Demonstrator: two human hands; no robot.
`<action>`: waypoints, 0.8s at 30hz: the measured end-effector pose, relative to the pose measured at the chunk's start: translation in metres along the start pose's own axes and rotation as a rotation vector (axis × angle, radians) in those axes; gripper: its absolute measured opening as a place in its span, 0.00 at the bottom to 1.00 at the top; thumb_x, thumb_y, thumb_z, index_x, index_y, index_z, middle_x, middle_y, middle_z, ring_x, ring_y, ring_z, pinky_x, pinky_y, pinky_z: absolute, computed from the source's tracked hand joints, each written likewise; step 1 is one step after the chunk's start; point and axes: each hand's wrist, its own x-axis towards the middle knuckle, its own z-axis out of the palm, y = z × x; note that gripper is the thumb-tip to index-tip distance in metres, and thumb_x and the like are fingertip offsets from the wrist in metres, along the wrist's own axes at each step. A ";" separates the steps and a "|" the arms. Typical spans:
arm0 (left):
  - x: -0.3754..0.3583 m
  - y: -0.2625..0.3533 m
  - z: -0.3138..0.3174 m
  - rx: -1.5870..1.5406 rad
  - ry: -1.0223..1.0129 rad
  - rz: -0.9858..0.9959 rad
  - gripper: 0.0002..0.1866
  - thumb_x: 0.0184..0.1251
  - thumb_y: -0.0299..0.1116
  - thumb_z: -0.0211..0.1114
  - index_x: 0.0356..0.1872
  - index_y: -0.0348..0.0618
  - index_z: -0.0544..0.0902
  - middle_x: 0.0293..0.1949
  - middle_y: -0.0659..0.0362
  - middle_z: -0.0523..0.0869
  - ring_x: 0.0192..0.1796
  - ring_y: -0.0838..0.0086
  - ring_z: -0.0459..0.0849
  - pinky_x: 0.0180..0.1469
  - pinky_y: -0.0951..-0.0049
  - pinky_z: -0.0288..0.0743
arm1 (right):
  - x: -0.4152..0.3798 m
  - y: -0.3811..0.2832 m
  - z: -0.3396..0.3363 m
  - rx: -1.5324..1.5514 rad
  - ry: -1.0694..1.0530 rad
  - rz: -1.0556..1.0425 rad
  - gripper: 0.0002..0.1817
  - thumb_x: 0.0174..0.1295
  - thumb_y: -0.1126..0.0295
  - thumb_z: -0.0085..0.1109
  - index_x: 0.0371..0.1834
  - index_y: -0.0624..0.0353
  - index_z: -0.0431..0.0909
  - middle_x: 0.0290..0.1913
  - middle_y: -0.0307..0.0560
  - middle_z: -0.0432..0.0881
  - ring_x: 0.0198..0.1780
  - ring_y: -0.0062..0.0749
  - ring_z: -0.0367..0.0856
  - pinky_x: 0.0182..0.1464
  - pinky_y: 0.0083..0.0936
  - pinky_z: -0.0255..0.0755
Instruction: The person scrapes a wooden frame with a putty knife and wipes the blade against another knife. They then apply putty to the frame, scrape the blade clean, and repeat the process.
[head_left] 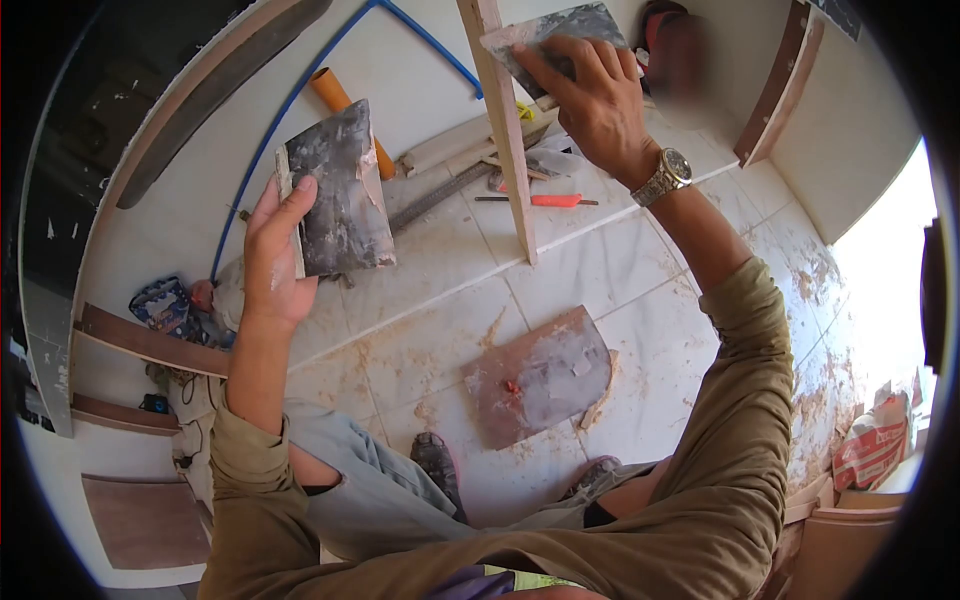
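Note:
My left hand [275, 240] grips a dark, flat scraper plate [335, 190] by the pale strip along its left edge. A lump of pinkish putty clings to that plate's right side. Up at the top, my right hand [595, 100] holds a second dark scraper plate [590, 22], fingers pressed over its face. Pinkish paste lies along the left edge of this plate, which is at the upright wooden strip [510, 140]; contact is hard to judge. Below, a brown board [490, 395] smeared with whitish paste lies on the tiled floor.
Behind the wooden strip, a blue pipe [265, 145], an orange tube [330, 90] and a red-handled tool [555, 200] lie on a tiled ledge. A red and white bag [870, 445] stands at right. Dust and crumbs cover parts of the floor [640, 270].

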 end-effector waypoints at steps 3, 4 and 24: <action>0.000 -0.002 0.002 -0.007 0.001 -0.012 0.21 0.78 0.32 0.59 0.67 0.37 0.73 0.58 0.56 0.84 0.57 0.71 0.85 0.60 0.67 0.80 | 0.001 0.004 0.008 -0.039 -0.004 0.005 0.30 0.60 0.73 0.61 0.68 0.40 0.79 0.54 0.38 0.77 0.55 0.33 0.75 0.53 0.34 0.65; 0.000 -0.002 0.002 -0.009 0.004 -0.017 0.21 0.78 0.32 0.59 0.67 0.37 0.73 0.58 0.56 0.84 0.57 0.71 0.85 0.60 0.67 0.80 | -0.001 0.005 0.012 -0.049 -0.012 0.000 0.30 0.60 0.73 0.61 0.69 0.40 0.79 0.55 0.38 0.77 0.55 0.33 0.76 0.53 0.34 0.65; -0.001 0.002 -0.002 -0.021 0.016 -0.003 0.21 0.77 0.32 0.59 0.66 0.37 0.74 0.56 0.55 0.85 0.55 0.71 0.86 0.59 0.67 0.81 | -0.010 -0.005 0.001 0.007 -0.029 -0.013 0.29 0.61 0.74 0.59 0.68 0.41 0.79 0.54 0.37 0.77 0.54 0.32 0.75 0.53 0.34 0.66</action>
